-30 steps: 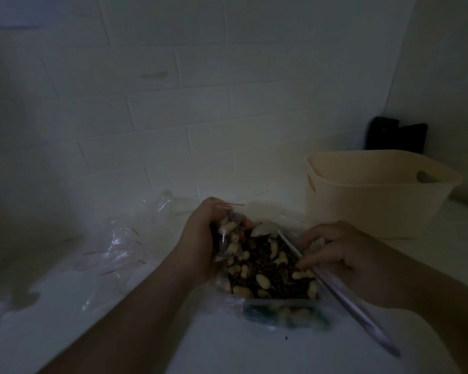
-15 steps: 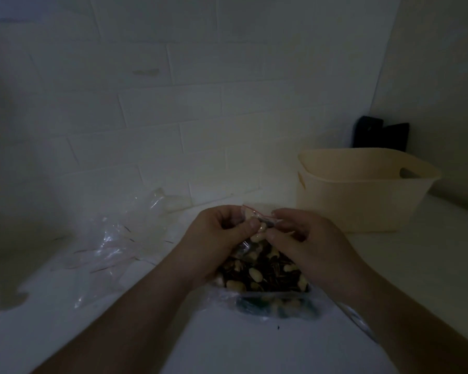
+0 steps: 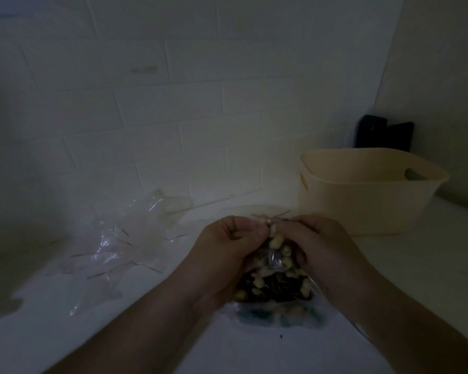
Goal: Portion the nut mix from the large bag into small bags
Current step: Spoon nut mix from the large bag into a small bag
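Note:
A small clear bag [image 3: 274,261] with a red-striped zip top holds pale nuts and dark pieces; it is raised slightly above the white counter. My left hand [image 3: 227,244] pinches the bag's top from the left. My right hand [image 3: 316,241] pinches the same top edge from the right, fingertips almost meeting. Below the hands the large bag of nut mix [image 3: 276,298] lies on the counter, partly hidden. The scene is dim.
A pile of empty small clear bags [image 3: 119,244] lies to the left. A cream plastic basket [image 3: 362,195] stands at the right against the tiled wall, a black object [image 3: 384,136] behind it. A metal spoon handle [image 3: 362,330] pokes out under my right forearm.
My right hand left the spoon on the counter and came up to the small bag's top. Both hands now pinch the top edge close together.

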`<action>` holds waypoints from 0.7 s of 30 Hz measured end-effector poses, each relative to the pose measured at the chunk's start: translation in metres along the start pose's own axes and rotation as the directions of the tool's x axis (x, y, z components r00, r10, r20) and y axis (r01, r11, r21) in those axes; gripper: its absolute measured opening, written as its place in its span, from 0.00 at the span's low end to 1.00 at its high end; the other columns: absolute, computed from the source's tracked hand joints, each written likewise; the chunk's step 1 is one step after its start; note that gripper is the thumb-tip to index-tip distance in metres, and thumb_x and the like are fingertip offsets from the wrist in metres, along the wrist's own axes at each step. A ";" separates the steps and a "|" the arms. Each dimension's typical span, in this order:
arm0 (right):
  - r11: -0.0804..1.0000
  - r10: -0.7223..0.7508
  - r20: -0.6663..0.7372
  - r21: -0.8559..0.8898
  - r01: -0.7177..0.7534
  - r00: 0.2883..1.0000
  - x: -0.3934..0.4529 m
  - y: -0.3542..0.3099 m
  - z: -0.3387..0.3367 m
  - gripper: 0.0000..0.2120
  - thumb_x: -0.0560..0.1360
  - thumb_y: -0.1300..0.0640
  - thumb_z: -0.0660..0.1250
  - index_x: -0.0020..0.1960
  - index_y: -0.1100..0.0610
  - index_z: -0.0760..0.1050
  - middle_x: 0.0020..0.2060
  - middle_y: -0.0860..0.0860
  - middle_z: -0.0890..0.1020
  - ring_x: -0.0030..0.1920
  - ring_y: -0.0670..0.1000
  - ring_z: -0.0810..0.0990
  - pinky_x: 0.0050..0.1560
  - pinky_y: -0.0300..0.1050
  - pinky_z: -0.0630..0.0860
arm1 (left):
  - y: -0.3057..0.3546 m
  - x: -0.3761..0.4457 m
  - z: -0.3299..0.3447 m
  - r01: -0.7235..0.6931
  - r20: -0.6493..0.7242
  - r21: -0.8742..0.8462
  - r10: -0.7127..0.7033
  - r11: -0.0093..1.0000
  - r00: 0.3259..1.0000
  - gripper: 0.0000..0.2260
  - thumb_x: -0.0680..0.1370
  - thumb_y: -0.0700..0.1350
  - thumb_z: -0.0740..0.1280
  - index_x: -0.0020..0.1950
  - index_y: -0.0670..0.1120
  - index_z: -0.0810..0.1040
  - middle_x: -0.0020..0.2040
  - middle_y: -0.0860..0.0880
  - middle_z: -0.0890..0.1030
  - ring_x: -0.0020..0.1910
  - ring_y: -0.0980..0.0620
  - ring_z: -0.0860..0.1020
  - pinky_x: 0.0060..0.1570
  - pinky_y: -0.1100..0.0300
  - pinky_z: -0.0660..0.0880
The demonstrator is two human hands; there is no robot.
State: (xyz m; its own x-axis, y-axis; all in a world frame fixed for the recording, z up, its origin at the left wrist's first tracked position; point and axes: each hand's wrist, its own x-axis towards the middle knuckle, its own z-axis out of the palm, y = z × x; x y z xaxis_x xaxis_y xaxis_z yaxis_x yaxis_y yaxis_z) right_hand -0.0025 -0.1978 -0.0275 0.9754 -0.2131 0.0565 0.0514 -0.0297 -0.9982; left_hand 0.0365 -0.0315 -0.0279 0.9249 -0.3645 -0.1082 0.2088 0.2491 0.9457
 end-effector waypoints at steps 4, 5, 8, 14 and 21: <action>1.000 0.022 0.003 -0.006 -0.022 1.000 0.001 0.000 0.001 0.07 0.75 0.54 0.71 0.46 0.56 0.85 0.42 0.57 0.88 0.46 0.59 0.88 0.56 0.64 0.83 | -0.001 0.003 0.002 0.008 -0.078 0.009 -0.007 1.000 0.997 0.16 0.74 0.38 0.78 0.54 0.43 0.72 0.54 0.31 0.83 0.46 0.39 0.84 0.55 0.40 0.80; 1.000 0.024 0.012 -0.011 -0.024 1.000 0.001 -0.001 0.001 0.08 0.75 0.53 0.71 0.47 0.56 0.85 0.43 0.56 0.88 0.47 0.58 0.88 0.56 0.64 0.83 | -0.001 0.002 0.004 -0.011 -0.090 0.024 0.013 1.000 0.996 0.17 0.74 0.41 0.79 0.54 0.44 0.72 0.55 0.30 0.83 0.46 0.38 0.84 0.56 0.38 0.80; 0.999 0.030 0.008 0.015 -0.030 1.000 0.000 -0.001 0.003 0.07 0.76 0.53 0.71 0.46 0.54 0.86 0.42 0.55 0.88 0.46 0.57 0.88 0.55 0.62 0.83 | 0.003 -0.001 0.007 -0.050 -0.086 0.048 0.054 0.998 0.995 0.24 0.68 0.51 0.80 0.54 0.46 0.71 0.54 0.32 0.84 0.47 0.39 0.84 0.56 0.34 0.79; 0.998 0.042 0.039 0.049 -0.044 0.998 -0.003 -0.004 0.005 0.10 0.79 0.52 0.69 0.46 0.56 0.86 0.43 0.56 0.88 0.47 0.57 0.88 0.51 0.56 0.84 | 0.002 -0.002 0.004 -0.055 -0.069 0.129 0.064 0.990 0.996 0.24 0.70 0.49 0.81 0.57 0.49 0.71 0.55 0.36 0.85 0.48 0.37 0.85 0.56 0.35 0.81; 0.996 -0.025 -0.077 0.082 0.032 0.997 -0.002 -0.005 0.003 0.10 0.78 0.61 0.68 0.39 0.61 0.81 0.39 0.62 0.83 0.39 0.57 0.84 0.40 0.50 0.80 | 0.005 -0.004 0.005 -0.131 -0.012 0.172 0.135 0.976 0.991 0.15 0.78 0.45 0.76 0.60 0.48 0.74 0.51 0.40 0.87 0.47 0.39 0.86 0.51 0.38 0.84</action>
State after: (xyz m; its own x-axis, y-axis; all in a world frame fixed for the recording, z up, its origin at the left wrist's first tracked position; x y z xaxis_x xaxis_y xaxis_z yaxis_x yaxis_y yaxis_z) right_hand -0.0036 -0.1944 -0.0222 0.9544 -0.2867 0.0831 0.0996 0.0436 -0.9941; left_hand 0.0321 -0.0336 -0.0214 0.9482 -0.3173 0.0166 0.0284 0.1367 0.9902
